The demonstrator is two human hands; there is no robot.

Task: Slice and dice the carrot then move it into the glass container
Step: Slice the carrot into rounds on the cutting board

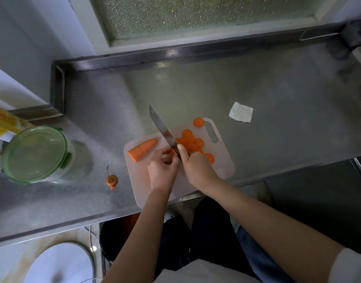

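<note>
Slicing about halfway, by the look; dicing not begun; nothing moved over yet. On the steel worktop (pixel 277 111), at its left edge, the glass container (pixel 35 153), green lid clipped on, to be opened before any filling; at the front edge, overhanging a little, the pale cutting board (pixel 222 160). Left hand (pixel 162 172) with fingers curled, pinching a short carrot piece (pixel 172 150), mostly hidden, beside the blade; right hand (pixel 196 166) closed round the handle of the knife (pixel 162 127), one finger laid on the blade, tip pointing to the back edge. Near the board's left end a tapered carrot half (pixel 142 150), uncut; toward the handle end a heap of round slices (pixel 190 142), with one stray slice (pixel 198 122) at the far rim. Around: a yellow packet (pixel 4 121) behind the container; a scrap of white paper (pixel 241 114) beyond the board; a cut-off carrot top (pixel 111 180) between board and container, the only thing lying in the way across.
</note>
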